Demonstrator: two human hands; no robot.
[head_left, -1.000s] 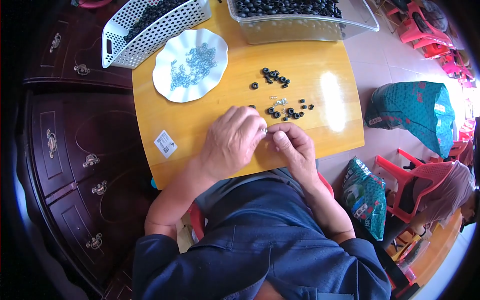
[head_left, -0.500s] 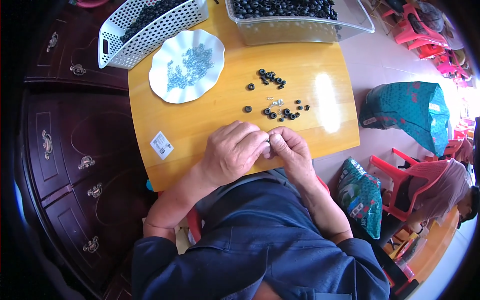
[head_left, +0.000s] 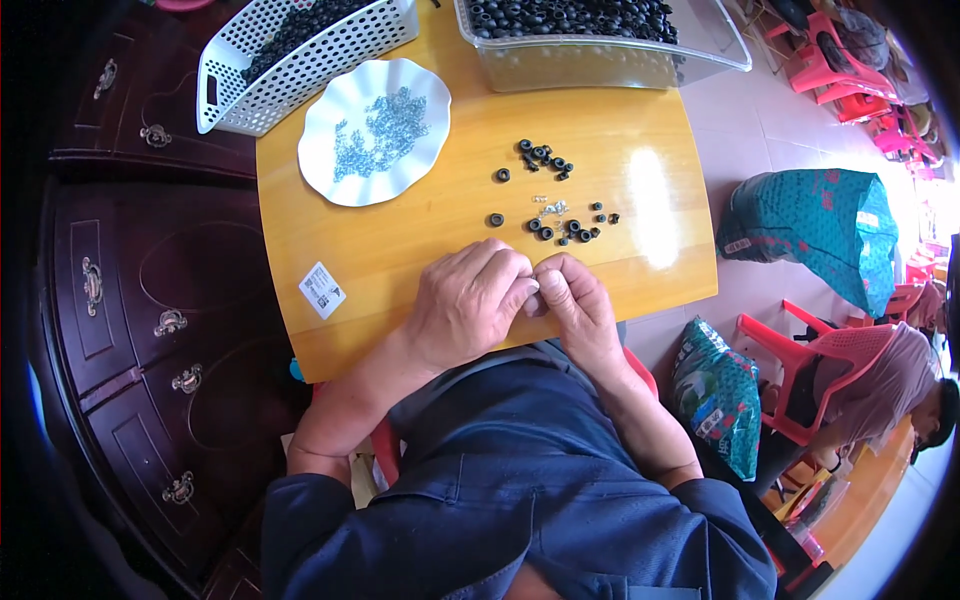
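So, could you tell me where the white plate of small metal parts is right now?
In the head view, the white plate sits at the table's far left, beside the white basket and left of the loose black rings.

Standing at centre: yellow wooden table (head_left: 420, 240), glossy, catching a bright patch of light toward its right side. Flanking on the left: dark carved wooden cabinet (head_left: 130, 310) with metal drawer pulls. Showing on the right: pale tiled floor (head_left: 760, 130). Sitting there: red plastic chairs (head_left: 830, 350), two green patterned bags (head_left: 815, 225).
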